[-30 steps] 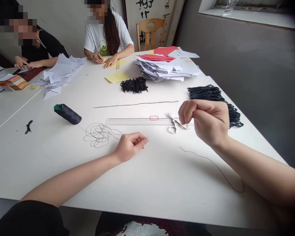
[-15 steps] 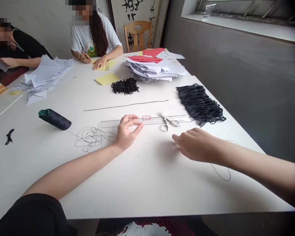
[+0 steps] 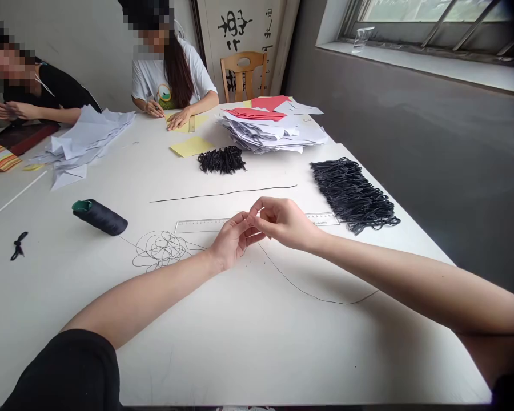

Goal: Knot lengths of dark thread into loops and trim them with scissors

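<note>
My left hand [image 3: 232, 242] and my right hand [image 3: 285, 221] meet above the middle of the table, fingertips pinched together. A thin black thread [image 3: 300, 289] hangs from between them and curves right, passing under my right forearm. From my left hand's side, thread runs to a loose tangle of loops [image 3: 163, 251] and on to a dark thread spool [image 3: 103, 217] lying on its side. Behind my hands lies a clear ruler [image 3: 201, 225], its middle covered by them. The scissors are hidden behind my right hand.
A straight black cord [image 3: 223, 194] lies beyond the ruler. Black looped cords [image 3: 351, 191] are piled at right, a smaller black bundle [image 3: 221, 160] farther back. A paper stack [image 3: 274, 134] stands behind. Two people sit across the table, one's hand [image 3: 180, 119] on yellow paper.
My right hand has moved left and up to meet my left hand, drawing the thread along. The scissors have become hidden behind it. The view has shifted slightly.
</note>
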`<state>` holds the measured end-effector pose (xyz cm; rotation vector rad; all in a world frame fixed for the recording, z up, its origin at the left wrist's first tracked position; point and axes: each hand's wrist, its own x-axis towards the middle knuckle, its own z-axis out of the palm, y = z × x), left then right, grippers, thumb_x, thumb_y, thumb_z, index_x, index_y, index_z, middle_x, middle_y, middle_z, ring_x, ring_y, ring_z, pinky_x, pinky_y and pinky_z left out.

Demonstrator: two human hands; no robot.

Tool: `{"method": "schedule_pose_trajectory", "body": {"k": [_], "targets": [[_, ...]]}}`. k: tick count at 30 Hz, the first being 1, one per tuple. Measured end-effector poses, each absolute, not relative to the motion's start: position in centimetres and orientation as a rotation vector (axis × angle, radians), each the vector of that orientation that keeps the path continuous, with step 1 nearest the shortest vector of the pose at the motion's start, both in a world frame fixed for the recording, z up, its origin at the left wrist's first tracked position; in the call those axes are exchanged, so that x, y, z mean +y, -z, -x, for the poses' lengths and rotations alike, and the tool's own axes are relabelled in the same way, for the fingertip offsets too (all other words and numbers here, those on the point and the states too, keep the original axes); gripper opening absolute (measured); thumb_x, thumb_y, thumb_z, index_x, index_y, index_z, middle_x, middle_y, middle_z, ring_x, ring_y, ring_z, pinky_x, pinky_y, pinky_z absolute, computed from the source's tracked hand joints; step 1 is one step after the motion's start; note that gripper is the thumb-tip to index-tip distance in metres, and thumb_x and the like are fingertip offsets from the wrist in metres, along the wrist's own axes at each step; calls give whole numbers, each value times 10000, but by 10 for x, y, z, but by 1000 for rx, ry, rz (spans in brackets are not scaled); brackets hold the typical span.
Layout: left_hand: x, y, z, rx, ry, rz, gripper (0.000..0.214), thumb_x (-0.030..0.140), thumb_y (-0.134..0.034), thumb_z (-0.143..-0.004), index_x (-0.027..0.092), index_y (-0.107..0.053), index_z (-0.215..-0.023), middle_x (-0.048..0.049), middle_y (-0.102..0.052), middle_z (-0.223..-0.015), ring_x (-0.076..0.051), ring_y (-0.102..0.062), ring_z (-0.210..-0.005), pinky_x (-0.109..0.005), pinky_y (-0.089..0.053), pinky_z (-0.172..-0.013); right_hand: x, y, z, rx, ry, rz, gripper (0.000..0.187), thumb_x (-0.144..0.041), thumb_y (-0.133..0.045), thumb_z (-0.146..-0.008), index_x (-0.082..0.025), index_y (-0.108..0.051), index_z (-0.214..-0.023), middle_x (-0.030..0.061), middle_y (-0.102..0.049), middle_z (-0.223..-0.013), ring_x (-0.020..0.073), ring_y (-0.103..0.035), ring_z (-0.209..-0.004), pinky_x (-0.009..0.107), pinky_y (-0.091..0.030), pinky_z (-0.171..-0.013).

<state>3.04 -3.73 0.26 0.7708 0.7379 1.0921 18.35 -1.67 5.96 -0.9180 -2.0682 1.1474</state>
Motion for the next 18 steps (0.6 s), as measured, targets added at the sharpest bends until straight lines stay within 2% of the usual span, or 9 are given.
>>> {"method": "schedule_pose_trajectory", "body": {"k": [3, 6, 8, 10, 12, 14, 18], "targets": [[-42, -1, -30, 761, -1119, -699, 201, 337, -702, -791, 175, -584, -773, -11, -643, -915, -144, -607, -886, -273, -485, -782, -11, -39, -175, -1971, -1041, 1014, 145, -295, -572, -823, -159, -568, -771, -75, -409, -474, 64, -345, -431, 198, -261, -443], [-46, -1, -30, 784, -1119, -720, 224, 351, -685, -804, 181, -546, -759, 13, -593, -791, -90, -566, -704, -198, -443, -623, -14, -28, -174, -1915, -1021, 1020, 127, -280, -553, -841, -163, -556, -790, -71, -428, -486, 64, -343, -439, 200, -269, -454], [-47, -1, -28, 807, -1103, -736, 220, 360, -662, -818, 186, -533, -777, 41, -517, -672, -48, -448, -525, -169, -361, -510, -16, -24, -176, -1915, -1017, 1017, 120, -275, -544, -852, -162, -559, -816, -68, -435, -503, 67, -343, -452, 203, -268, -461], [-47, -3, -24, 862, -1070, -768, 213, 372, -625, -841, 192, -521, -793, 62, -432, -597, -35, -297, -441, -163, -256, -436, -16, -21, -181, -1929, -1029, 1000, 130, -285, -544, -860, -160, -564, -830, -70, -405, -513, 71, -331, -466, 209, -260, -464], [-46, -4, -20, 941, -1055, -850, 222, 391, -589, -862, 194, -516, -791, 72, -346, -557, -47, -207, -438, -172, -179, -411, -15, -19, -185, -1920, -1090, 976, 166, -322, -545, -876, -159, -562, -845, -71, -368, -529, 76, -325, -484, 215, -261, -471], [-46, -4, -16, 1009, -1059, -951, 242, 415, -572, -872, 195, -518, -785, 75, -277, -544, -60, -186, -452, -183, -157, -410, -13, -18, -188, -1897, -1234, 957, 227, -386, -528, -899, -160, -555, -883, -61, -391, -561, 82, -351, -500, 220, -280, -476], [-45, -1, -14, 1076, -1071, -1052, 281, 452, -552, -878, 191, -513, -784, 69, -304, -557, -64, -200, -466, -196, -181, -418, -11, -17, -188, -1802, -1567, 928, 326, -476, -510, -910, -167, -513, -1015, -15, -542, -705, 85, -454, -495, 230, -361, -474]]}}
